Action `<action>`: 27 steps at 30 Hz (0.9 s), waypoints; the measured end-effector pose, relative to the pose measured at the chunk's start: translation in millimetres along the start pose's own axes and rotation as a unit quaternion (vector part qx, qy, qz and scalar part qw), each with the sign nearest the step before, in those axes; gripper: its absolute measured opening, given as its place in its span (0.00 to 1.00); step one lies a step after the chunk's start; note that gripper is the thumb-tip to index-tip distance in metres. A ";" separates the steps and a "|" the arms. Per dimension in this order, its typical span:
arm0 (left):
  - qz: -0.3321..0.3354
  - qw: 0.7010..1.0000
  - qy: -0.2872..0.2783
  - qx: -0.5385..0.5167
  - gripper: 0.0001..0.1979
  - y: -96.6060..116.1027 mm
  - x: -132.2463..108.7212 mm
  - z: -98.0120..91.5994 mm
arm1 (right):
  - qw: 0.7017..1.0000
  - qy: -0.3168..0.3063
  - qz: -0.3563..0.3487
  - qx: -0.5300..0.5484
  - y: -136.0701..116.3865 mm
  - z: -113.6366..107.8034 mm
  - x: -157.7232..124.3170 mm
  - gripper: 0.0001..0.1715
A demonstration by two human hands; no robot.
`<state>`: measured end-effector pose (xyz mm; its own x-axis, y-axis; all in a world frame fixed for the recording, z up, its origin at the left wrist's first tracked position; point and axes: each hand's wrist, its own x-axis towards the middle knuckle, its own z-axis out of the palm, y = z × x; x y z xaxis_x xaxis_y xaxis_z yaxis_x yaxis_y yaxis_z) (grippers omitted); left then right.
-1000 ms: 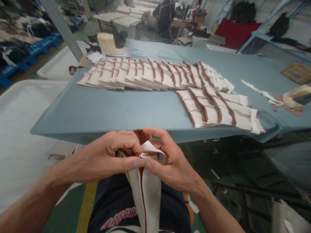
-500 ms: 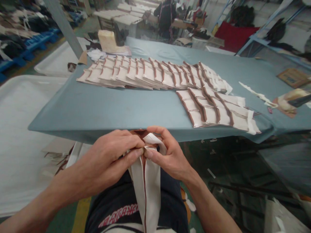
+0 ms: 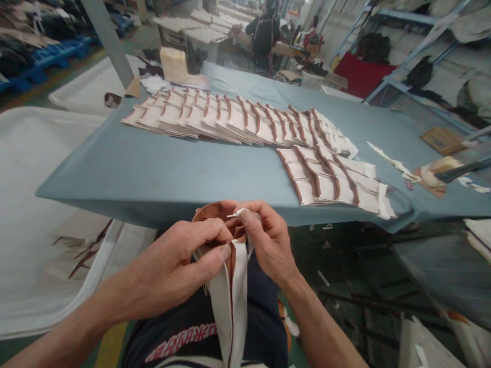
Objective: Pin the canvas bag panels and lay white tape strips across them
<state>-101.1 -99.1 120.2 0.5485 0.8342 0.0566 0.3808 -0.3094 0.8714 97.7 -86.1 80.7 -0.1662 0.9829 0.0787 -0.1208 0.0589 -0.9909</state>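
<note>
A white fabric piece with brown seam edges (image 3: 238,286) hangs from my hands over my lap. Its upper end curls into a loop, with brown material showing on the inside. My left hand (image 3: 192,255) pinches the piece at its brown seam, thumb and forefinger together. Just to the right, my right hand (image 3: 268,237) is closed, with a narrow white strip (image 3: 238,212) between thumb and fingers. The palm-side fingers of both hands are partly hidden behind the fabric.
A blue-covered table (image 3: 153,174) stands ahead. On it lie a long overlapping row of white pieces with brown edges (image 3: 230,115), a smaller stack (image 3: 326,176), and a cream block (image 3: 173,65). White bins (image 3: 23,204) stand left. A person (image 3: 263,38) sits farther back.
My right hand has shifted its pinch from the seam to the white strip's end, away from my left fingers. The fabric's upper end has opened into a wider loop.
</note>
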 end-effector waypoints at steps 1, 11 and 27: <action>-0.001 1.000 0.000 -0.001 0.14 -0.5 0.2 0.3 | 1.000 0.004 -0.006 -0.006 -1.4 -1.3 1.8 0.20; -0.111 0.989 0.044 -0.082 0.16 -16.7 5.4 -4.9 | 0.992 0.046 -0.056 -0.101 -34.4 -2.9 -7.3 0.08; -0.177 0.951 0.105 -0.232 0.13 -13.2 5.2 10.8 | 0.950 0.158 0.033 -0.265 -13.8 32.8 -30.8 0.13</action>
<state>-95.3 -95.6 103.7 0.2679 0.9366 -0.2258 0.1179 0.2007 0.9725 72.3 -122.9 95.6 0.1566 0.9858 0.0601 0.4043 -0.0085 -0.9146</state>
